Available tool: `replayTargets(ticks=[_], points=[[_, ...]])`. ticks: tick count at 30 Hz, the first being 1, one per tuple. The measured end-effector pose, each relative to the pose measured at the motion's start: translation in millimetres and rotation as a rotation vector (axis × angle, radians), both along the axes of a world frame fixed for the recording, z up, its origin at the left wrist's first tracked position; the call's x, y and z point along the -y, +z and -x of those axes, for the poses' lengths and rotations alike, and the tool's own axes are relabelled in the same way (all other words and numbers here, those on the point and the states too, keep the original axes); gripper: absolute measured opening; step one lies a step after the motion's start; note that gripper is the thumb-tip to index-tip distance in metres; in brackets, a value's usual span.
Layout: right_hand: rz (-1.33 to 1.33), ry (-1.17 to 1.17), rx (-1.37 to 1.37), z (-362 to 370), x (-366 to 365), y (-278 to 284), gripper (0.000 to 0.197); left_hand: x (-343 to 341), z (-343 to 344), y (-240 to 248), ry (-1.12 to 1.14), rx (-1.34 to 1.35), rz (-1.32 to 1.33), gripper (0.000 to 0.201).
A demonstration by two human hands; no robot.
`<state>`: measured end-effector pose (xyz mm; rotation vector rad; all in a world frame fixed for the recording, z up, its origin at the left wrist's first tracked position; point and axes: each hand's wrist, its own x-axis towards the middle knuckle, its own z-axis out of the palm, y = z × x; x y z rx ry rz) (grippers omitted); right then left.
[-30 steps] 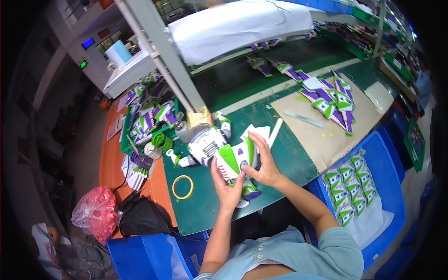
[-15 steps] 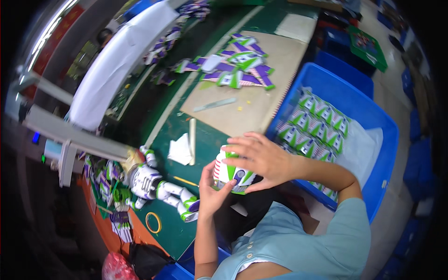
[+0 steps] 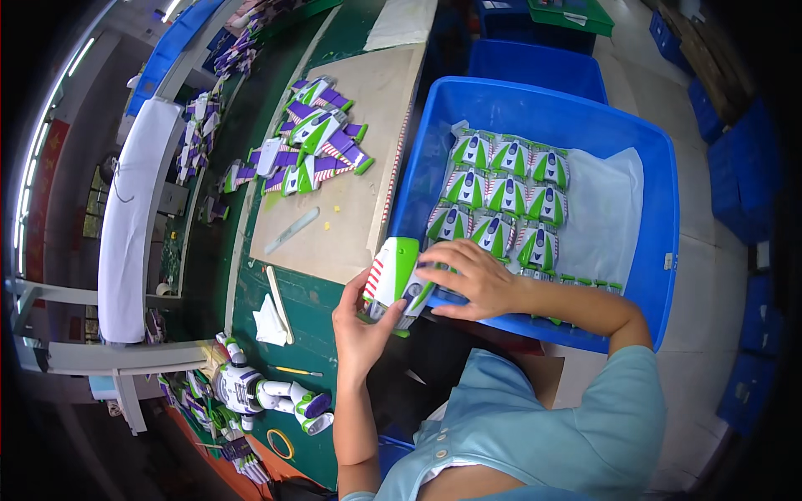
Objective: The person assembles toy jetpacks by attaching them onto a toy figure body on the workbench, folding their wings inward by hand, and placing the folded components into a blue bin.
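Observation:
A white toy jet pack point(image 3: 383, 280) with green panels, red stripes and a grey lower end is held tilted in front of me. My left hand point(image 3: 359, 334) is closed on its lower left side, the thumb pressed across its face near a round grey detail. At its right edge, my right hand point(image 3: 472, 280) has bent fingers and thumb against the part. What lies under the part is hidden by the hands. Just beyond my right hand, rows of similar white and green parts point(image 3: 493, 235) lie in a large blue bin point(image 3: 547, 100).
On a brown board point(image 3: 351, 225) lie a pile of purple, white and green wing pieces point(image 3: 313, 138) and a flat blade point(image 3: 292, 230). Nearer are a white stick point(image 3: 280, 306), a yellow pencil-like tool point(image 3: 298, 371), a tape roll point(image 3: 281, 443) and a toy figure point(image 3: 251, 388).
The view has turned, bringing the blue bin further in. The part is now tilted, and my right hand has moved from over its top to its right edge.

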<state>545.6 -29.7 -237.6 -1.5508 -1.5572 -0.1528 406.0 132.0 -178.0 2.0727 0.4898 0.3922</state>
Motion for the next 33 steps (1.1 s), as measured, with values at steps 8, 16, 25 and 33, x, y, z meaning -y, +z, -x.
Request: replayTargets(ticks=[8,16,25,33], points=[[-0.119,-0.162,0.039,-15.1,-2.1,9.9,0.033,-4.3,5.7,0.7,0.005,0.011,0.148,0.052],[-0.191,0.061,0.124,-26.4,-16.8,18.9,0.019,-11.2,17.6,11.3,-0.051,-0.029,0.249,0.053],[0.063,-0.045,0.080,-7.0,-2.3,24.1,0.079,-11.2,18.8,8.7,0.004,0.001,0.350,0.059],[0.336,0.028,0.245,31.8,21.5,-4.0,0.095,29.0,-1.3,-35.8,-0.163,-0.065,0.382,0.072]])
